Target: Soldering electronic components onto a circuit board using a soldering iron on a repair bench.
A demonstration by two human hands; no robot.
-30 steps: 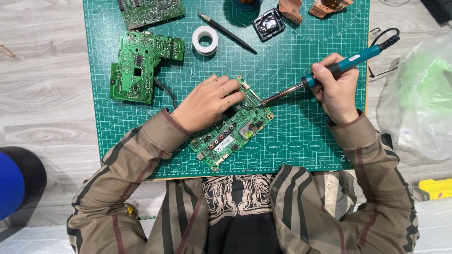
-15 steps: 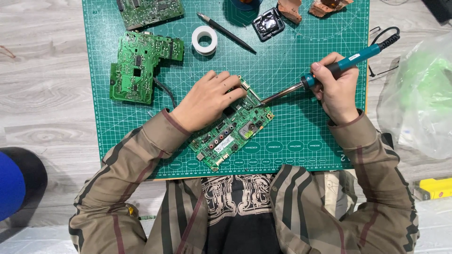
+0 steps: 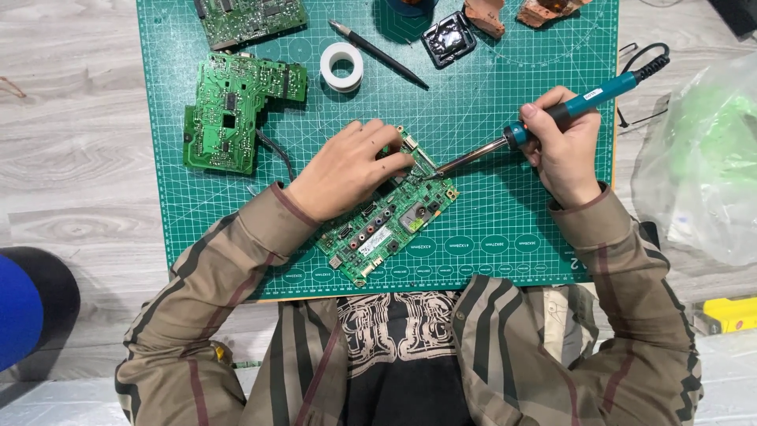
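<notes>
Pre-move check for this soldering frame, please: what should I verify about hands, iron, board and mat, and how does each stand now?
1. Left hand steadies the board: ok, palm and fingers press on its upper end.
2. Right hand has a firm grip on the iron: ok, fingers wrap the teal handle.
3. Iron tip meets the board's top edge: ok, though the exact joint is too small to tell.
4. Left fingers are clear of the tip: not ok, they sit very close to it.
5. Board lies flat on the mat: ok.
6. Iron is hot: cannot tell.
</notes>
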